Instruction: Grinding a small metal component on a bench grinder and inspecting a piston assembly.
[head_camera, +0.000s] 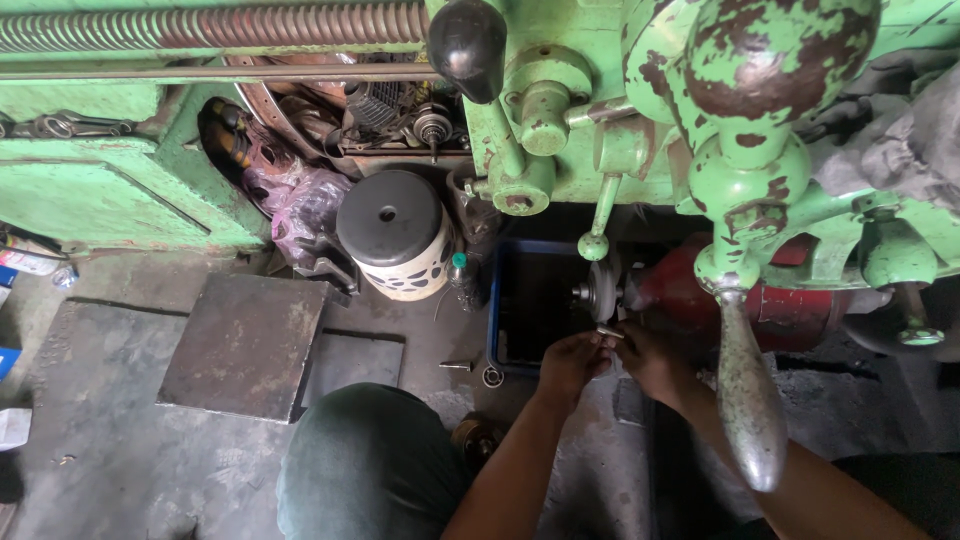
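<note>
Both my hands meet low in front of a small grinding wheel (602, 290) on a red motor (690, 295). My left hand (568, 362) and my right hand (645, 360) together pinch a small metal piece (609, 331), its tip held just under the wheel. A dark blue crate (500, 300) stands behind the wheel. My knee in dark green trousers (370, 465) is at the lower middle.
A green, chipped lathe (590, 130) hangs over everything, with a black knob (467, 45) and a long lever handle (748, 400). A round black-lidded container (395, 235), a small bottle (463, 280), plastic bags (300, 210) and flat steel plates (245, 345) sit on the dirty floor.
</note>
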